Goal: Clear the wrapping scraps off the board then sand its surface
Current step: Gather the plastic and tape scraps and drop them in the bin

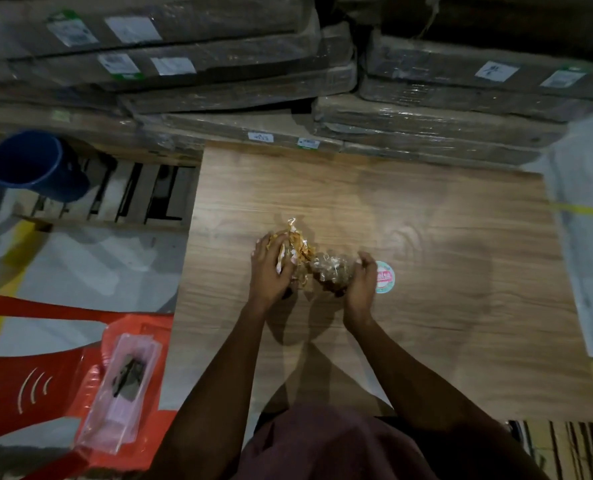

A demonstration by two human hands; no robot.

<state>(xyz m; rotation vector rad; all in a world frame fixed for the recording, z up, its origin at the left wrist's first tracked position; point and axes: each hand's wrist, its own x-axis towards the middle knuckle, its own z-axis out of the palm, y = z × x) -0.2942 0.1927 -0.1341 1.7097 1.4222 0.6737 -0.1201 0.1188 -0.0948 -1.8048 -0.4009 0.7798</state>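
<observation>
The wrapping scraps (309, 263) are gathered into one crumpled wad at the board's (426, 306) centre, clasped between the left hand (271, 268) at nine o'clock and the right hand (362, 280) at three, probably so everything lifts away together before sanding is begun.

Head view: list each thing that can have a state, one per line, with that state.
Wrapping scraps: crumpled into a bundle, gripped by both hands.
Left hand: curled round the scraps.
Right hand: curled round the scraps.
Board: lying flat, round sticker still stuck on it.
Blue bucket: tipped, mouth toward the camera.
Clear packet: lying on the red chair.
</observation>
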